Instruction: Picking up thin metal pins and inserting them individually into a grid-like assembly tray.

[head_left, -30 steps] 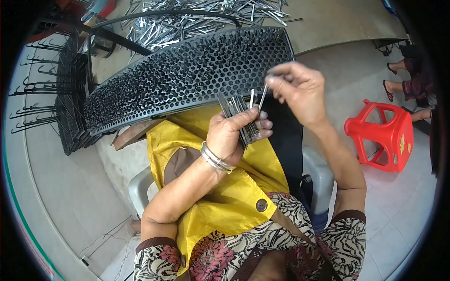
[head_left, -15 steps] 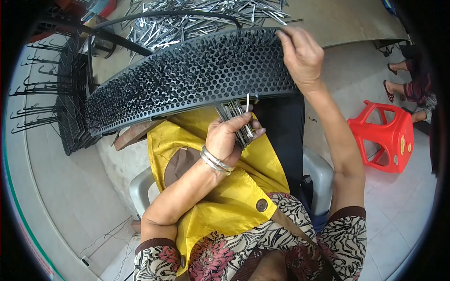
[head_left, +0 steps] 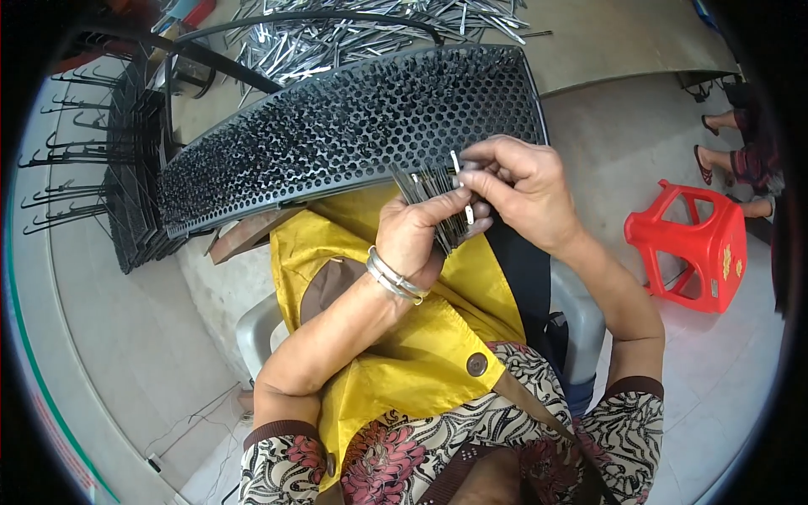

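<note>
My left hand [head_left: 414,220] is closed round a bundle of thin dark metal strips [head_left: 427,187], just below the front edge of a perforated black rack [head_left: 438,109]. One pale, shiny strip [head_left: 455,160] stands out at the bundle's right side, by my left thumb. My right hand [head_left: 526,189] is beside it, with thumb and index finger pinched close to that strip; their tips partly overlap it. The rack is long and curved. Dark pieces crowd the holes in its left and upper parts, while many round holes show open toward its lower right.
Behind the rack, a pile of loose metal strips [head_left: 311,50] lies on the table [head_left: 623,42]. Hooked black racks [head_left: 130,168] are stacked at the left. To the right stands a red plastic stool [head_left: 686,244]; another person's feet [head_left: 715,160] show beyond it. A yellow apron [head_left: 387,353] covers my lap.
My right hand has left the rack's upper right edge and come down and left to the bundle. The rack has shifted slightly. My left hand still grips the strips.
</note>
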A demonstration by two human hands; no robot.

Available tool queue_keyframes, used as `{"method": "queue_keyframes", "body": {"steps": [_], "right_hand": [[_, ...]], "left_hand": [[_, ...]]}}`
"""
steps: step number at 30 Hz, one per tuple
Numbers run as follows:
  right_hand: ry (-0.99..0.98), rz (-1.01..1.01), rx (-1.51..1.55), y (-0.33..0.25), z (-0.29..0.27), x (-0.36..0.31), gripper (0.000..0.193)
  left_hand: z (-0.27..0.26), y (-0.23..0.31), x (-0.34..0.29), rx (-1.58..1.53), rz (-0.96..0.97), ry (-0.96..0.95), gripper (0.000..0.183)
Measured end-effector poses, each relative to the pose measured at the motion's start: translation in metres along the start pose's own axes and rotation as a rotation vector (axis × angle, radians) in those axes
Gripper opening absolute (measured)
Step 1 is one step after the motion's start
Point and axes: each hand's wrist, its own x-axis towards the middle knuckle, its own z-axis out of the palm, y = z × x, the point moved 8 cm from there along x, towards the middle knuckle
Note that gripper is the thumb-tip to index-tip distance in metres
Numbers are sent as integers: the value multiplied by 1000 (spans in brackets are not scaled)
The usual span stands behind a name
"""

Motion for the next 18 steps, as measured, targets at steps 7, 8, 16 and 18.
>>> {"method": "queue_keyframes", "body": {"steps": [7, 8, 16, 18], "right_hand": [[-7, 134, 181, 14, -5, -1, 12], [-6, 158, 248, 13, -5, 0, 12], [327, -9, 161, 6, -50, 17, 14], [479, -177, 60, 0, -64, 26, 13]], "left_hand": [[9, 2, -3, 79, -42, -68, 16], [10, 2, -3, 98, -48, -75, 17], [-9, -6, 7, -55, -131, -21, 19], [-18, -11, 6, -112, -157, 27, 19]]}}
